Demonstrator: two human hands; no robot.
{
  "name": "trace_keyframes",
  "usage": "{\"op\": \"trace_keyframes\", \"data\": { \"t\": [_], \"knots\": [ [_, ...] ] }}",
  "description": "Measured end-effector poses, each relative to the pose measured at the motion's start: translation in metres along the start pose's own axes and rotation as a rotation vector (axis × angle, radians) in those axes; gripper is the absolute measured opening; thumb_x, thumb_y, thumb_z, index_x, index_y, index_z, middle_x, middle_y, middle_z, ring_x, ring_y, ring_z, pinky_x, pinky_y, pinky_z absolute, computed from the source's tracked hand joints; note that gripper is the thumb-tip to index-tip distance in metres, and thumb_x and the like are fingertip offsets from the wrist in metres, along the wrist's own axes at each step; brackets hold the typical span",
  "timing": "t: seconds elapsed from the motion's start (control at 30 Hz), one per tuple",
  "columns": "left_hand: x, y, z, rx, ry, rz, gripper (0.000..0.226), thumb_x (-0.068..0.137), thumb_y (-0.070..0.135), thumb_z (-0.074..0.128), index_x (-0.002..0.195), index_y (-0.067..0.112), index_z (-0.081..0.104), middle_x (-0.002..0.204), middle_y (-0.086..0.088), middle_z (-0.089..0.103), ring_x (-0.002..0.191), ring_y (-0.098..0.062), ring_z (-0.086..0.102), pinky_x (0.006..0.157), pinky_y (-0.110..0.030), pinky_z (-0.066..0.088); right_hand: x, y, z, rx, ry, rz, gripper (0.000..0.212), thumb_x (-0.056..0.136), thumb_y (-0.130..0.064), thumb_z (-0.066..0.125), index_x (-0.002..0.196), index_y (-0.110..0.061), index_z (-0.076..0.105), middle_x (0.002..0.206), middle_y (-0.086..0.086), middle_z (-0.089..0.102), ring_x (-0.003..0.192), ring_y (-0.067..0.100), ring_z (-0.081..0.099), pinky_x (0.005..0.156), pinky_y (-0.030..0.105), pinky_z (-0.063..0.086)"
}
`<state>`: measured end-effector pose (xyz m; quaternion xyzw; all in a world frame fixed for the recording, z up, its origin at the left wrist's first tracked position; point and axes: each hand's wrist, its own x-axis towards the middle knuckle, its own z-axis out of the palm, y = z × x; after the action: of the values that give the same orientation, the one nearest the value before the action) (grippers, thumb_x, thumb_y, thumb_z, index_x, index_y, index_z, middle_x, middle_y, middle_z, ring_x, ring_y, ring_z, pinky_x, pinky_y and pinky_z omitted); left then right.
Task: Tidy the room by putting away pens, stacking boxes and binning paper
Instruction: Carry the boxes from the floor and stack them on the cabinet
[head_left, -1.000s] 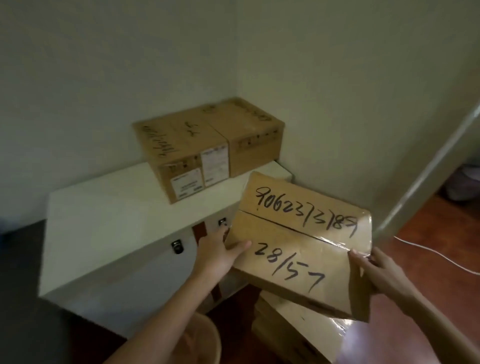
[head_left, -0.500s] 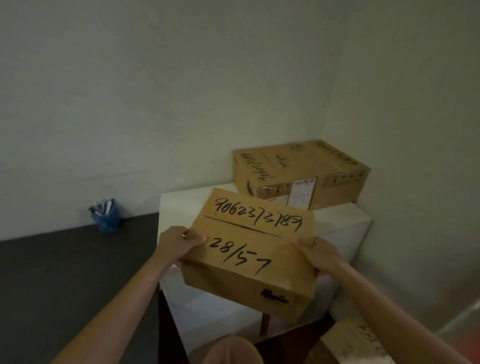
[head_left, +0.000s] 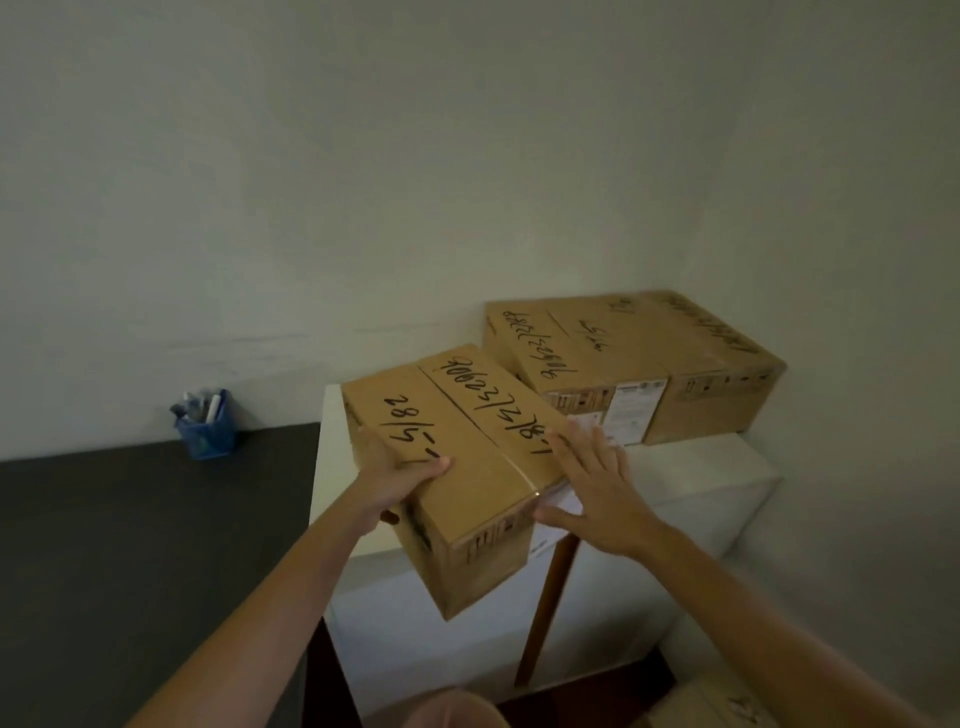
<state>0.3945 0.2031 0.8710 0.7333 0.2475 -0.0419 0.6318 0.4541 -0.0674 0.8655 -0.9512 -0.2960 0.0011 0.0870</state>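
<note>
**Operator:** Head camera is showing me the cardboard box (head_left: 457, 467) tilted, its far end over the white cabinet (head_left: 691, 483) and its near corner hanging past the front edge. My left hand (head_left: 387, 483) is gripping the near left edge, thumb lying across the top. My right hand (head_left: 602, 483) is lying flat and wide against the right side, fingers spread, holding nothing.

**Colleague:** Where are you putting it?

**Operator:** I'm judging it belongs beside the two boxes (head_left: 634, 364) already sitting at the back right corner, or on top of them. It's just beside them now, and I can't tell whether they're touching.

**Colleague:** How are you handling it?

**Operator:** I'm advising myself to level it first, then slide it along the top rather than lift it, pushing with the flat right palm while the left steers. The overhanging corner is the risk: letting go early could tip it off.

**Colleague:** The pens?

**Operator:** They're standing in the blue pen pot (head_left: 205, 426) on the dark desk (head_left: 130, 545).
</note>
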Motion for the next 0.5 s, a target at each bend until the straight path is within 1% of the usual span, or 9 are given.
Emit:
{"op": "trace_keyframes", "data": {
  "t": [0.07, 0.1, 0.17, 0.23, 0.27, 0.3, 0.33, 0.4, 0.5],
  "knots": [
    [0.014, 0.002, -0.004, -0.042, 0.01, 0.018, 0.094, 0.068, 0.033, 0.084, 0.138, 0.033, 0.021, 0.13, -0.002, 0.051, 0.121, -0.032, 0.051, 0.093, -0.056, 0.049, 0.022, 0.01, 0.004, -0.127, -0.064, -0.118, 0.107, 0.07, -0.087, 0.011, 0.154, -0.024, -0.005, 0.162, 0.002, -0.014, 0.146, 0.025, -0.02, 0.118, 0.06, -0.003],
    [0.024, 0.004, -0.008, -0.058, 0.031, 0.028, 0.093, 0.067, 0.033, 0.085, 0.137, 0.032, 0.023, 0.127, -0.002, 0.054, 0.117, -0.032, 0.054, 0.091, -0.057, 0.05, 0.033, 0.009, 0.006, -0.164, -0.052, -0.169, 0.108, 0.071, -0.086, 0.006, 0.155, -0.02, 0.002, 0.163, 0.002, -0.006, 0.148, 0.024, -0.014, 0.118, 0.058, -0.003],
    [0.043, 0.013, -0.02, -0.066, 0.069, 0.036, 0.088, 0.065, 0.034, 0.086, 0.135, 0.032, 0.032, 0.121, -0.002, 0.059, 0.109, -0.03, 0.059, 0.085, -0.054, 0.054, 0.053, -0.002, 0.01, -0.191, -0.032, -0.21, 0.111, 0.071, -0.085, -0.002, 0.154, -0.013, 0.009, 0.163, 0.006, 0.006, 0.15, 0.024, -0.002, 0.118, 0.049, -0.007],
    [0.063, 0.021, -0.027, -0.047, 0.146, 0.057, 0.077, 0.067, 0.035, 0.085, 0.131, 0.026, 0.045, 0.121, -0.005, 0.062, 0.104, -0.028, 0.062, 0.083, -0.047, 0.056, 0.074, -0.015, 0.017, -0.207, 0.008, -0.183, 0.11, 0.075, -0.082, -0.005, 0.152, -0.006, 0.021, 0.16, 0.013, 0.02, 0.148, 0.029, 0.017, 0.118, 0.045, 0.003],
    [0.076, 0.027, -0.029, -0.025, 0.215, 0.071, 0.07, 0.069, 0.036, 0.084, 0.129, 0.022, 0.051, 0.122, -0.007, 0.063, 0.104, -0.028, 0.063, 0.084, -0.044, 0.056, 0.087, -0.021, 0.021, -0.207, 0.042, -0.154, 0.108, 0.078, -0.08, -0.001, 0.149, -0.004, 0.028, 0.157, 0.016, 0.028, 0.145, 0.032, 0.026, 0.118, 0.047, 0.011],
    [0.09, 0.034, -0.03, 0.02, 0.29, 0.092, 0.064, 0.071, 0.037, 0.082, 0.127, 0.017, 0.056, 0.123, -0.009, 0.064, 0.105, -0.028, 0.063, 0.085, -0.04, 0.054, 0.103, -0.024, 0.025, -0.191, 0.067, -0.13, 0.105, 0.08, -0.078, 0.004, 0.149, -0.003, 0.029, 0.155, 0.018, 0.03, 0.144, 0.034, 0.028, 0.118, 0.049, 0.016],
    [0.101, 0.041, -0.031, 0.086, 0.356, 0.107, 0.059, 0.074, 0.04, 0.079, 0.124, 0.014, 0.06, 0.122, -0.009, 0.065, 0.106, -0.028, 0.062, 0.086, -0.037, 0.052, 0.115, -0.028, 0.027, -0.171, 0.071, -0.107, 0.102, 0.081, -0.077, 0.011, 0.15, -0.003, 0.025, 0.157, 0.018, 0.026, 0.145, 0.035, 0.023, 0.118, 0.05, 0.016],
    [0.125, 0.052, -0.031, 0.181, 0.442, 0.112, 0.054, 0.079, 0.045, 0.073, 0.121, 0.012, 0.063, 0.12, -0.01, 0.066, 0.107, -0.028, 0.062, 0.086, -0.035, 0.048, 0.14, -0.031, 0.029, -0.146, 0.07, -0.072, 0.098, 0.084, -0.073, 0.025, 0.153, -0.005, 0.013, 0.16, 0.018, 0.013, 0.148, 0.035, 0.011, 0.119, 0.048, 0.008],
    [0.153, 0.064, -0.029, 0.24, 0.484, 0.088, 0.052, 0.083, 0.048, 0.067, 0.12, 0.011, 0.063, 0.118, -0.012, 0.067, 0.105, -0.03, 0.062, 0.085, -0.034, 0.047, 0.172, -0.029, 0.025, -0.171, 0.047, -0.069, 0.095, 0.088, -0.07, 0.032, 0.153, -0.006, 0.003, 0.162, 0.018, 0.004, 0.149, 0.033, 0.002, 0.12, 0.045, 0.001]
  ]
}}
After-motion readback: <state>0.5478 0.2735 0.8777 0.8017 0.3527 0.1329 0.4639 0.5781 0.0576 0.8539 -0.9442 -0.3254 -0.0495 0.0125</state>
